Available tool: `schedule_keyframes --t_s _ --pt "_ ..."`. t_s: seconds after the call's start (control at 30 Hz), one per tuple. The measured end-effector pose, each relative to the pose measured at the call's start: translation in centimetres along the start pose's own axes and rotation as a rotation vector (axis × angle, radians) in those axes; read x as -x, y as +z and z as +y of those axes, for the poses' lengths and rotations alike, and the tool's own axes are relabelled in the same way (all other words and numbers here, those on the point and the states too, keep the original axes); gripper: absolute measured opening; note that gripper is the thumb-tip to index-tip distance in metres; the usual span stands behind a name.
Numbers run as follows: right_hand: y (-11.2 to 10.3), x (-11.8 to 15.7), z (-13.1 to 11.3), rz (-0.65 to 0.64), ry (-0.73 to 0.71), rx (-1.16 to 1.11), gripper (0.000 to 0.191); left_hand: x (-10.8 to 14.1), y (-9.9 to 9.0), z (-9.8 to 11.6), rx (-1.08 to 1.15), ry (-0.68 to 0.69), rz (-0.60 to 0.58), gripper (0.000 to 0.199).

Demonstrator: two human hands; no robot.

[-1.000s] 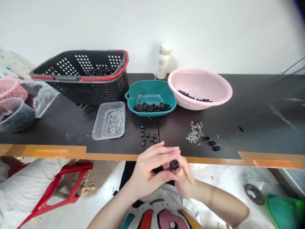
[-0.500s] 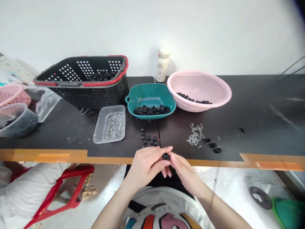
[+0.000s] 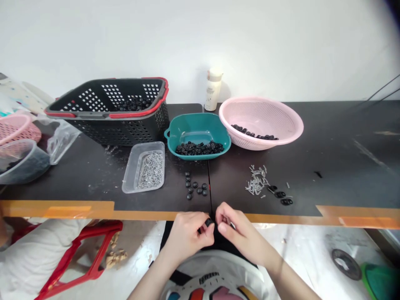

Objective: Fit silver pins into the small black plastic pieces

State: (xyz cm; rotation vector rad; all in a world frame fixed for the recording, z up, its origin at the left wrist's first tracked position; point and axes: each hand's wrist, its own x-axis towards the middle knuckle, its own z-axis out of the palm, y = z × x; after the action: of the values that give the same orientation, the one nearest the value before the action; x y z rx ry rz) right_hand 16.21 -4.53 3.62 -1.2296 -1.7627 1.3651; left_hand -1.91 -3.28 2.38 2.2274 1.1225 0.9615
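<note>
Between the thumb and fingers of my left hand [image 3: 193, 234] is a small black round piece [image 3: 208, 222], just past the table's front edge. My right hand [image 3: 242, 233] is a little to its right, apart from it, with fingers curled; whether something small is between them is hidden. Several black round pieces [image 3: 195, 184] lie on the table in front of my hands. To the right are a loose heap of metal pins [image 3: 256, 181] and a few black oval pieces [image 3: 280, 194]. A teal basin [image 3: 196, 157] holds many small black parts.
A clear tray [image 3: 127, 179] of pins stands left of the loose pieces. Behind are a black basket [image 3: 125, 129] with red rims, a pink colander [image 3: 262, 143] and a white bottle [image 3: 213, 89]. At far left, a person's sleeve [image 3: 40, 254] is beside a red stool [image 3: 90, 266].
My hands have separated and sit lower, nearer my body. The black piece has stayed with my left hand, while my right hand has come away from it.
</note>
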Motion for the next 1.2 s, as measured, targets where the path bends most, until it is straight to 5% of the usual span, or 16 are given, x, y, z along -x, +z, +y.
schedule_keyframes --t_s 0.17,0.33,0.53,0.73,0.93,1.07,1.2 --pt "1.0 -0.4 0.2 -0.046 -0.126 0.028 0.039 0.5 0.4 0.4 0.272 -0.064 -0.036 0.038" --pt "0.4 -1.5 0.1 0.049 -0.136 0.044 0.02 0.6 0.2 0.1 0.649 -0.455 -0.235 0.043" --pt "-0.8 -2.7 0.7 -0.035 -0.276 0.035 0.02 0.1 -0.1 0.1 0.902 -0.747 -0.244 0.057" --pt "-1.1 -3.4 2.1 0.295 -0.225 0.47 0.022 2.5 0.3 -0.4 1.042 -0.804 -0.381 0.057" --pt "0.3 -3.2 3.7 0.387 -0.188 0.755 0.031 5.9 4.3 -3.1 1.53 -1.164 -0.352 0.044" --pt "1.3 -4.2 2.5 0.312 -0.177 0.687 0.066 5.9 5.4 -4.7 1.851 -0.985 -0.367 0.055" --pt "2.6 -7.3 0.4 0.191 -0.199 0.713 0.078 4.6 5.4 -5.3 1.637 -0.751 -0.446 0.048"
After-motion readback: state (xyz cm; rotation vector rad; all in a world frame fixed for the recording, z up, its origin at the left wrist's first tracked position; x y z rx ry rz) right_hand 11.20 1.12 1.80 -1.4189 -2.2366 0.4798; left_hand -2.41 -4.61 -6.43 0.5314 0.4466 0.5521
